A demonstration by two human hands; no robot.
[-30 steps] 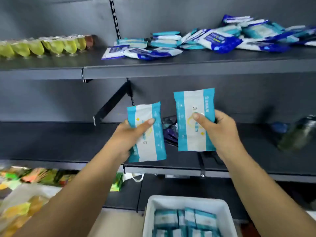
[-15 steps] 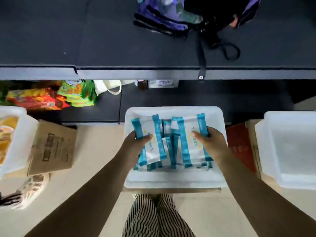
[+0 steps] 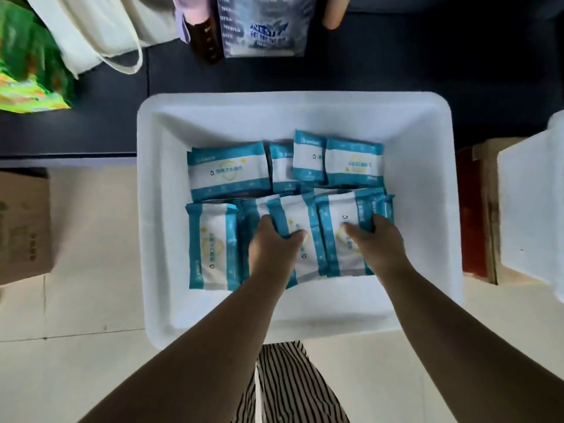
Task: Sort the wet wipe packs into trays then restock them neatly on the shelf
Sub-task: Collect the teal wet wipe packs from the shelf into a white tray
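L hand grips a teal/white wipe pack, thumb on top; R hand grips another pack just beside it. Both lie inside the white tray w/ more packs; their print too small to read. Beyond the tray, a clear bag reads "NESTLE".

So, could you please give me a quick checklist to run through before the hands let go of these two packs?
1. Left hand grips its pack: ok.
2. Right hand grips its pack: ok.
3. Both packs are inside the white tray: ok.
4. Packs fully resting on the tray floor: cannot tell.
5. Front row lined up neatly beside the left pack: not ok, they overlap.
6. Room left in the tray: ok.
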